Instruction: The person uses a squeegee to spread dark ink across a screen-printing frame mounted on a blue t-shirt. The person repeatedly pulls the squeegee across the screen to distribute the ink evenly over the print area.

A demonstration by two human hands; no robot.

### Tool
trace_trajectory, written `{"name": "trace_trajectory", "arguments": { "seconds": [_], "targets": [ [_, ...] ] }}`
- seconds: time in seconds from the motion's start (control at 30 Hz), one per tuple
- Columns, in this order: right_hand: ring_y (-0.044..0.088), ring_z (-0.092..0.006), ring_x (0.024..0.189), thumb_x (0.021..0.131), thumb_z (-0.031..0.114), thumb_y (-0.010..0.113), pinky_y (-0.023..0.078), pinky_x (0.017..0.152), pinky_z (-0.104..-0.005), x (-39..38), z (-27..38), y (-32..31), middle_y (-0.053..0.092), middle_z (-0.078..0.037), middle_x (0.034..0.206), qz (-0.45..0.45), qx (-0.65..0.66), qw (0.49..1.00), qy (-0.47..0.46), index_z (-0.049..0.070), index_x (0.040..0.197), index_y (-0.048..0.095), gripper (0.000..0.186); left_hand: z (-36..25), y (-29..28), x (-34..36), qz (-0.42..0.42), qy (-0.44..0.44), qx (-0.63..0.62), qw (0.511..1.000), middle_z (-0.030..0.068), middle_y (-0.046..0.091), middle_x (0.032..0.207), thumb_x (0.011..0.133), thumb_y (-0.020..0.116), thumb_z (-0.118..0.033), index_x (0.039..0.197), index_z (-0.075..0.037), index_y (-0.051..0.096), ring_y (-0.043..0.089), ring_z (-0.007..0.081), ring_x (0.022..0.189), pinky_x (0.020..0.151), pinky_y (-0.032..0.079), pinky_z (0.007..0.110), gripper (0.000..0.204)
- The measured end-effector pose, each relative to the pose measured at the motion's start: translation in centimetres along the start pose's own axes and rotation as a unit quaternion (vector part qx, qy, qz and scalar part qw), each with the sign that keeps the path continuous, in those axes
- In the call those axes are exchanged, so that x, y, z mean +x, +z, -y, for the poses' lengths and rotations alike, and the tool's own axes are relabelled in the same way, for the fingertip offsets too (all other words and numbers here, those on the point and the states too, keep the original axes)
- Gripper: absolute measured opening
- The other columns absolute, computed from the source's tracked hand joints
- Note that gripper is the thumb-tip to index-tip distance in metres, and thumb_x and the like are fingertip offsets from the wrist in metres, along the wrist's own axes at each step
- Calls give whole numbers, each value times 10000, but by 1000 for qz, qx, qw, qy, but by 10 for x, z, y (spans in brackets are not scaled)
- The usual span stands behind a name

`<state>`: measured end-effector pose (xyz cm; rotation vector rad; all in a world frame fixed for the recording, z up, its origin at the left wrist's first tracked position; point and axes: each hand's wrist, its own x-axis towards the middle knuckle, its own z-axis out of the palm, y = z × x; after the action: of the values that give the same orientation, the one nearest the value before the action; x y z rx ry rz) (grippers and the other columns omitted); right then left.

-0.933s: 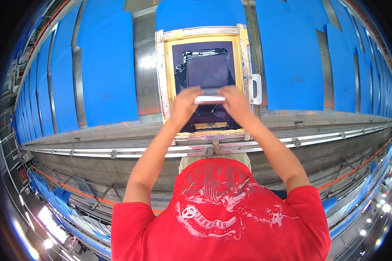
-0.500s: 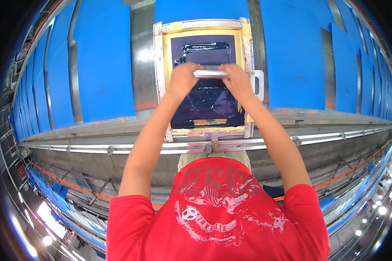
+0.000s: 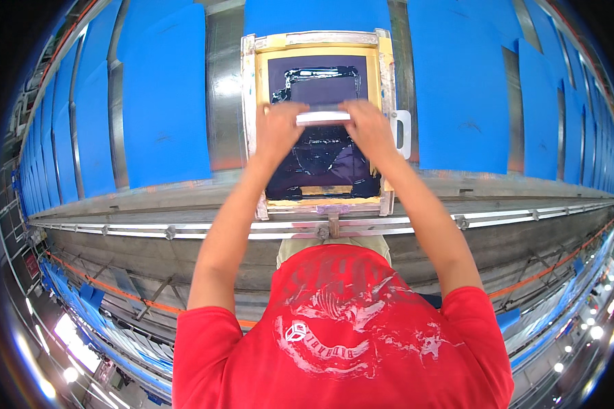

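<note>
A screen-printing frame (image 3: 250, 133) with yellow inner border and a dark mesh (image 3: 320, 159) lies on the long work surface in front of me. Glossy black ink is smeared around and across the mesh. My left hand (image 3: 280, 120) grips the left end of a squeegee (image 3: 323, 117) with a pale straight bar, over the upper middle of the mesh. My right hand (image 3: 365, 127) grips its right end, fingers curled round it, slightly blurred. The squeegee's blade is hidden. A white loop handle (image 3: 401, 133) sticks out from the frame's right side.
Blue sheets (image 3: 160, 95) line the steel surface (image 3: 226, 136) in rows to both sides and behind the frame. A metal rail (image 3: 430, 224) with clamps runs along the near edge. An orange bar (image 3: 116, 291), hanging blue sheets and ceiling lights show toward the lower rim.
Both hands and the squeegee have moved forward, up the mesh, since the earliest frame, shifting slightly left lately. The frame and surroundings appear a little higher in the picture than at first.
</note>
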<state>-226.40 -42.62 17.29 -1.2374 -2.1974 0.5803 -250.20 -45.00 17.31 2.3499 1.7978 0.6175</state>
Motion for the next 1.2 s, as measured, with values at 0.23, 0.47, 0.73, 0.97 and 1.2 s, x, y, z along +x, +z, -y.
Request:
{"name": "trace_trajectory", "arguments": {
  "seconds": [0.23, 0.47, 0.73, 0.97, 1.2],
  "targets": [
    [679, -384, 973, 845, 82, 706, 545, 850, -477, 75, -45, 4, 712, -185, 1000, 13, -5, 1000, 14, 47, 1088, 671, 248, 41, 4, 89, 41, 7, -71, 997, 138, 744, 847, 748, 801, -154, 973, -114, 798, 712, 331, 747, 702, 557, 398, 228],
    [675, -397, 959, 865, 86, 704, 540, 848, -484, 73, -48, 10, 714, -182, 981, 13, 2, 999, 29, 41, 1037, 679, 179, 33, 20, 85, 24, -18, -32, 999, 127, 746, 858, 757, 792, -167, 943, -125, 803, 712, 344, 789, 755, 573, 424, 192],
    [639, -364, 1033, 813, 5, 680, 522, 885, -468, -15, -10, 16, 682, -157, 1034, 4, 7, 1000, 8, 46, 1064, 650, 256, -4, 10, 6, 79, -38, -28, 996, 91, 756, 914, 779, 773, -169, 924, -133, 799, 704, 292, 904, 805, 473, 418, 152],
    [610, -337, 1131, 797, 35, 732, 511, 958, -431, -99, 33, 11, 657, -131, 1156, 50, 29, 997, 43, 37, 1161, 617, 383, -37, 2, -86, 35, 7, -51, 998, 27, 738, 945, 709, 769, -23, 953, -117, 729, 690, 234, 905, 793, 446, 390, 265],
    [629, -280, 1019, 927, 302, 746, 491, 904, -407, -58, -74, -38, 677, -148, 1167, -171, 60, 959, 220, 84, 1229, 684, 377, -56, -14, -94, 71, -25, -65, 995, 1, 720, 1121, 700, 812, -80, 1042, -123, 709, 653, 229, 1065, 895, 454, 406, 361]
  ]
}}
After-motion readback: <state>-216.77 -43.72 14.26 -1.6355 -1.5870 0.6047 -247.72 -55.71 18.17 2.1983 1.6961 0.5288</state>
